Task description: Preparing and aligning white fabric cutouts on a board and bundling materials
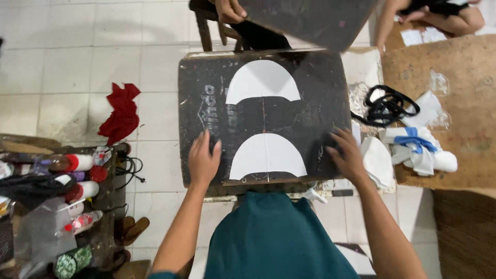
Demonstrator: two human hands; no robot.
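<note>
Torso: teal shirt (274, 237) at bottom edge, both forearms reach fwd & up from it.
Left arm: bare, runs up from bottom-left w/ slight inward lean, wrist straight.
Left hand (203, 160): palm down, flat on the dark board (206, 82), fingers spread & pointing away; grips nothing, just presses near board's left-front part, just beside the near white piece.
Right arm: bare, comes up from bottom-right, angled inward to the board's right edge.
Right hand (346, 155): palm down, fingers loosely spread, tips on board's right-front edge; open, nothing held that I can see.
Near white piece (267, 155): dome-shaped cutout, flat on board btwn the two hands, curved side away.
Far white piece (262, 80): same dome shape, flat on board further up, well apart from both hands.
Board: black, scuffed, rounded corners, lies on the surface in front of the person.
Right of board: white scraps (380, 163), blue-and-white bundle (418, 147), black straps (385, 106) on a brown sheet (465, 88).
Left side: bottles w/ red caps (77, 175) on a low stand; red cloth (123, 112) on tiled floor (77, 51).
Far edge: another person's hand (229, 10) holds a second dark board (310, 20), tilted.
</note>
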